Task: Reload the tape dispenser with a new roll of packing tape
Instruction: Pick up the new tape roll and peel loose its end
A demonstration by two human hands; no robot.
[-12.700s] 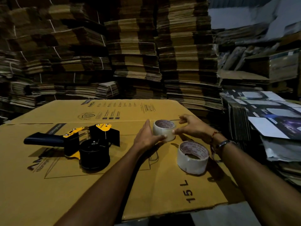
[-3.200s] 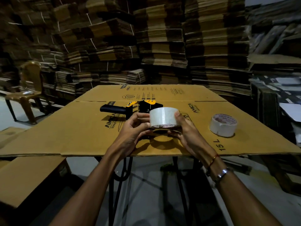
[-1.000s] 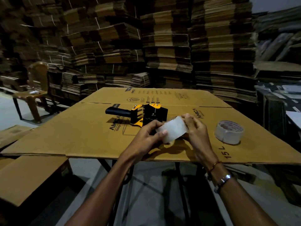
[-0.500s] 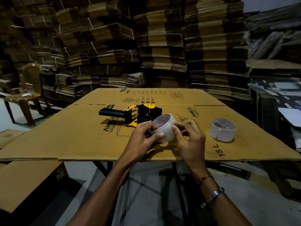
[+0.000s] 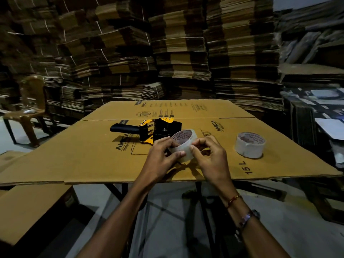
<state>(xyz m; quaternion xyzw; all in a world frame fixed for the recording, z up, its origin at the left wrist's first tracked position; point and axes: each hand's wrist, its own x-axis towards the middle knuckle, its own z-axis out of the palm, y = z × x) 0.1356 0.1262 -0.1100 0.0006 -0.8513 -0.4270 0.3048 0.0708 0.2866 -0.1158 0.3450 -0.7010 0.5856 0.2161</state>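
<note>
Both hands, the left hand [image 5: 160,159] and the right hand [image 5: 210,159], pinch a clear tape roll [image 5: 183,146] with red print on its core, tilted at frame centre above the cardboard sheet [image 5: 83,155], just before the black-and-yellow dispenser [image 5: 149,130].

The single head view looks forward and down, close over the cardboard sheet [image 5: 78,161], toward stacked cartons [image 5: 178,53].

Glossy clear tape roll [image 5: 183,145] over matt cardboard sheet [image 5: 83,155].
</note>
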